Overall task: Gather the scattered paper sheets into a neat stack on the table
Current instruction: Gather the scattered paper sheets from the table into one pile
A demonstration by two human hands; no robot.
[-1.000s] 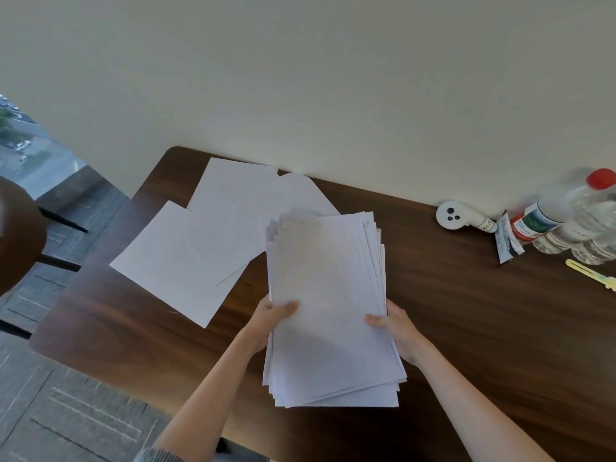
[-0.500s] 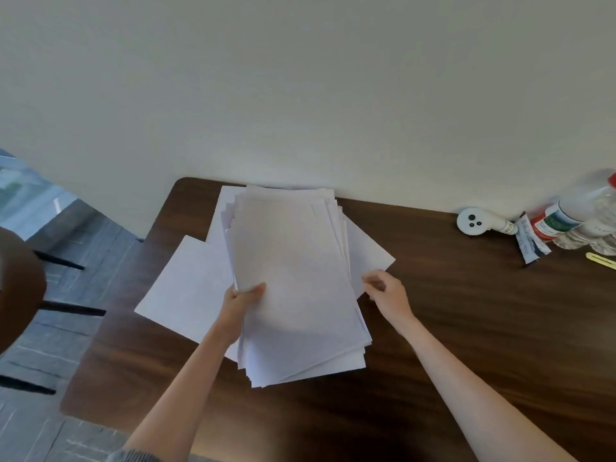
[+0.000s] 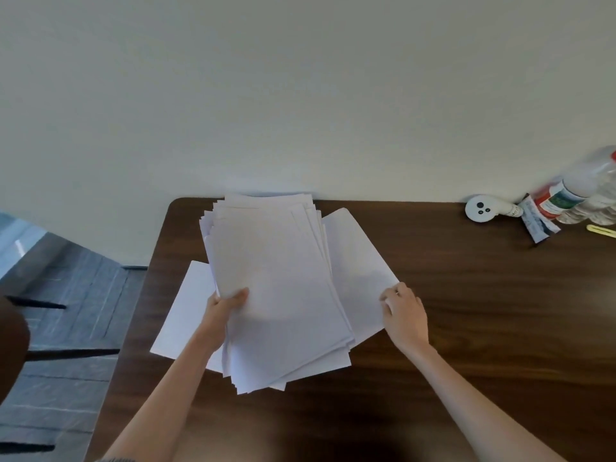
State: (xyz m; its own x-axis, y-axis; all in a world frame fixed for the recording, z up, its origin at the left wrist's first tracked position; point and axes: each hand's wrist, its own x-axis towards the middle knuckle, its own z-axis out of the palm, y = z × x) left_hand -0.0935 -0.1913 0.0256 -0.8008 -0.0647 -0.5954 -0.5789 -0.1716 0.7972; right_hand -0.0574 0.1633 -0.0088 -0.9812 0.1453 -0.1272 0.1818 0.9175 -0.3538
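Note:
A thick, slightly fanned stack of white paper sheets (image 3: 280, 288) hangs over the left part of the dark wooden table (image 3: 466, 311). My left hand (image 3: 223, 305) grips the stack's left edge, thumb on top. A loose sheet (image 3: 358, 271) lies to the right, partly under the stack. My right hand (image 3: 405, 315) pinches that sheet's right corner. Another loose sheet (image 3: 186, 311) lies at the left, half hidden by the stack and my left forearm.
At the back right by the wall lie a white round device (image 3: 481, 208), small sachets (image 3: 536, 223), plastic bottles (image 3: 580, 195) and a yellow clip (image 3: 601, 230). The table's left edge drops to a grey floor (image 3: 66, 295).
My left hand carried the stack left and toward the wall, over the loose sheets. My right hand let go of the stack and took hold of the right loose sheet's corner.

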